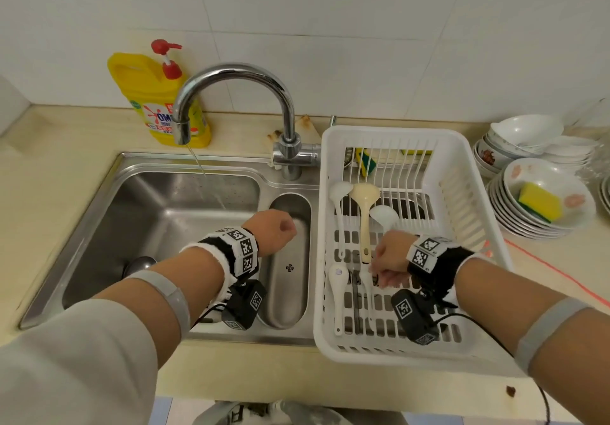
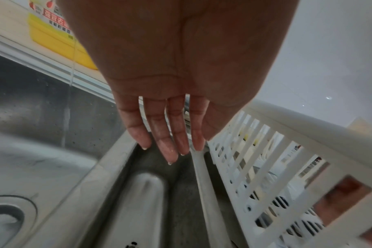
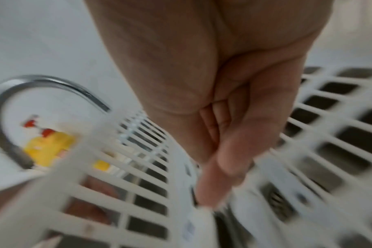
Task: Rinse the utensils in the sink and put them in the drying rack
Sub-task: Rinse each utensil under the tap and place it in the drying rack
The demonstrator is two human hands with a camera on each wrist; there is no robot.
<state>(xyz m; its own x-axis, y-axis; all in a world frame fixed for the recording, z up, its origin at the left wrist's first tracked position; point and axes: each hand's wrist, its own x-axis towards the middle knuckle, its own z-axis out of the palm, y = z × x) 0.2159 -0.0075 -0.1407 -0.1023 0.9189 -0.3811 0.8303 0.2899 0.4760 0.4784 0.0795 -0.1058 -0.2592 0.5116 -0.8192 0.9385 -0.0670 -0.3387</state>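
A white drying rack sits right of the steel sink. In it lie a white ladle, a cream ladle, a white spoon, another white utensil and a thin metal utensil. My right hand reaches into the rack, its fingertips down at a white utensil; the blur hides whether it grips. My left hand hangs over the small middle basin, wet fingers straight, holding nothing.
The faucet runs a thin stream into the main basin. A rounded metal object shows behind my left forearm. A yellow soap bottle stands at the back; stacked bowls and plates with a sponge sit at the right.
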